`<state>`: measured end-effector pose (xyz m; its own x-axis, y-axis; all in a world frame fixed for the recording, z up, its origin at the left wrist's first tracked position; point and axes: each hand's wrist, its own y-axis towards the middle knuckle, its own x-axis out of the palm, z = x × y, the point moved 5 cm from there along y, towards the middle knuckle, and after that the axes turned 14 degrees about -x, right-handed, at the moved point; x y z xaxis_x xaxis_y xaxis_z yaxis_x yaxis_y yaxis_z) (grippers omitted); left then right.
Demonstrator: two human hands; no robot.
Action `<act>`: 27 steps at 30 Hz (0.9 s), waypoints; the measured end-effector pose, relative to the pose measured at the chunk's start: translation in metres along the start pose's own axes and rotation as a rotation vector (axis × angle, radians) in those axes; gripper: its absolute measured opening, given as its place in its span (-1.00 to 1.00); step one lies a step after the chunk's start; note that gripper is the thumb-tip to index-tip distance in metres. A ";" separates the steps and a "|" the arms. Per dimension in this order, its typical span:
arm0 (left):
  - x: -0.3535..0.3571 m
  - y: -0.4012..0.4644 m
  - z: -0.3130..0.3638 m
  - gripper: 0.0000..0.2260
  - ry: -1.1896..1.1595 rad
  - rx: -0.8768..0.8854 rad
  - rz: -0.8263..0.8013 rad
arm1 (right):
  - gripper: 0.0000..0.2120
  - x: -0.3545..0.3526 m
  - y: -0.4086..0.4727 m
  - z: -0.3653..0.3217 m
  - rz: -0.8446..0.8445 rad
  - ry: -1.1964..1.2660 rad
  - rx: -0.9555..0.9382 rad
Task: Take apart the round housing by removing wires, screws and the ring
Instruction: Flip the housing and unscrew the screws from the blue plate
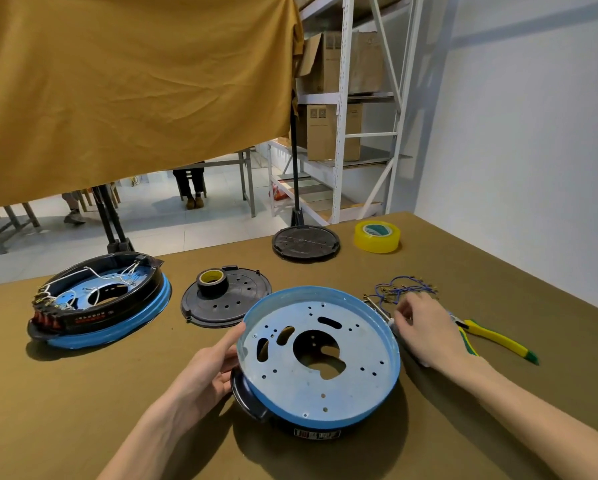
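A round housing point(325, 382) lies in front of me, with a blue rim, a perforated metal plate inside and a black ring and handle beneath. My left hand point(211, 372) grips its left rim and the black handle. My right hand point(425, 330) rests at the right rim, fingers pinched near a small metal part; I cannot tell if anything is held. A bundle of blue wires point(404, 289) with brass terminals lies just beyond that hand. A second housing point(100, 303), with white wires still inside, sits at the far left.
A black perforated disc point(242, 303) carries a roll of black tape point(212, 282). Another black disc point(306, 244) and a yellow tape roll point(377, 237) lie at the far edge. Yellow-handled pliers point(491, 337) lie right of my right hand. A stand pole point(294, 168) holds an ochre cloth.
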<state>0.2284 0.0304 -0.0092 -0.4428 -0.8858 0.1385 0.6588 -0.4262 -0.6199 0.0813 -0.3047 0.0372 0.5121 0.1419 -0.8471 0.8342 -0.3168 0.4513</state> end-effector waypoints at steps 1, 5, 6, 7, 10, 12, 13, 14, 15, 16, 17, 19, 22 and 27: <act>0.000 0.001 0.000 -0.39 0.001 0.007 -0.002 | -0.95 -0.006 0.005 -0.002 0.039 0.047 0.009; -0.001 0.002 0.001 -0.37 0.005 0.011 0.002 | -0.95 -0.021 0.025 -0.036 0.089 0.187 -0.085; -0.002 0.002 0.001 -0.36 0.004 0.007 0.001 | -0.94 -0.022 0.028 -0.049 0.082 0.221 -0.132; -0.003 0.003 0.000 -0.37 0.004 0.003 -0.004 | -0.93 -0.022 0.031 -0.064 0.066 0.255 -0.180; -0.006 0.006 -0.002 -0.37 0.007 -0.006 -0.035 | -0.94 -0.013 0.033 -0.111 -0.045 0.366 -0.317; -0.008 0.007 -0.004 -0.36 0.008 -0.008 -0.052 | -0.97 0.001 0.030 -0.140 -0.156 0.417 -0.396; -0.008 0.008 -0.004 -0.35 0.006 -0.010 -0.056 | -0.92 0.010 0.029 -0.152 -0.196 0.422 -0.431; -0.009 0.008 -0.005 -0.35 0.006 -0.011 -0.061 | -0.87 0.019 0.028 -0.163 -0.221 0.412 -0.462; -0.008 0.009 -0.005 -0.34 0.009 -0.010 -0.069 | -0.81 0.026 0.028 -0.173 -0.234 0.394 -0.484; -0.008 0.010 -0.005 -0.35 0.014 -0.008 -0.081 | -0.77 0.033 0.029 -0.181 -0.238 0.379 -0.498; -0.008 0.010 -0.006 -0.36 0.024 -0.004 -0.093 | -0.73 0.038 0.029 -0.189 -0.239 0.366 -0.503; -0.007 0.009 -0.006 -0.36 0.036 0.006 -0.106 | -0.71 0.047 0.032 -0.200 -0.232 0.336 -0.506; -0.007 0.009 -0.007 -0.25 0.027 0.013 -0.109 | -0.79 0.054 0.035 -0.210 -0.226 0.315 -0.510; -0.005 0.008 -0.006 -0.20 0.017 -0.005 -0.150 | -0.90 0.059 0.041 -0.214 -0.351 0.343 -0.549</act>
<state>0.2330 0.0327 -0.0195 -0.5469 -0.8087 0.2167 0.5814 -0.5531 -0.5967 0.1895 -0.1086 0.0655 0.1561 0.4625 -0.8728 0.8970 0.3036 0.3213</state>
